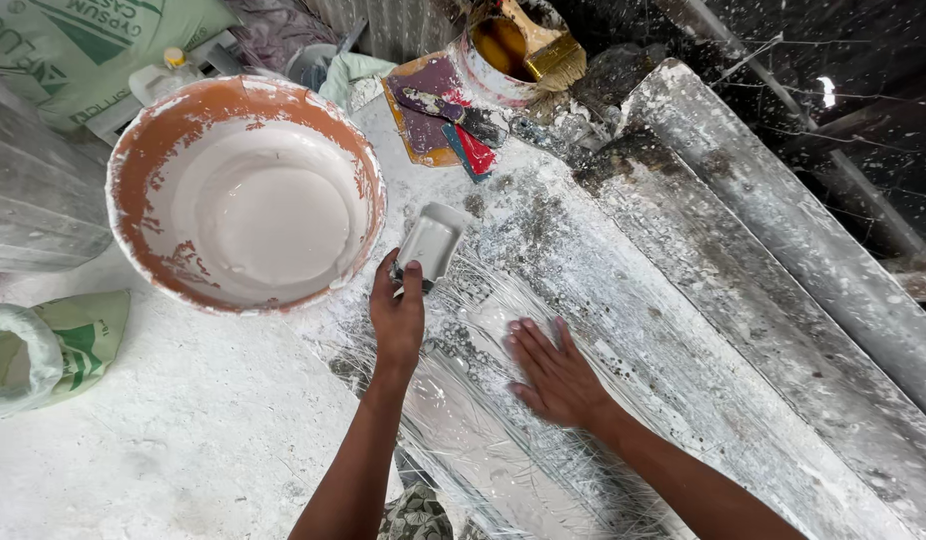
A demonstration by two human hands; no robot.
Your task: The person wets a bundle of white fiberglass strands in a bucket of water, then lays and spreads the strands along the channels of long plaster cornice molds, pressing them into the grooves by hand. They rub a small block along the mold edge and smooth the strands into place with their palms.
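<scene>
A single head-worn camera looks steeply down from above the person's own arms, which enter from the bottom edge, close enough that the orange-rimmed basin of white plaster (245, 195) fills the upper left. It faces forward over the long plaster-coated moulding (683, 330), which runs diagonally to the lower right. With one view only, nothing is shared.

A tin (503, 50) holding a brush (543, 45), green sacks (73, 340), perhaps scrapers (453, 125).
</scene>
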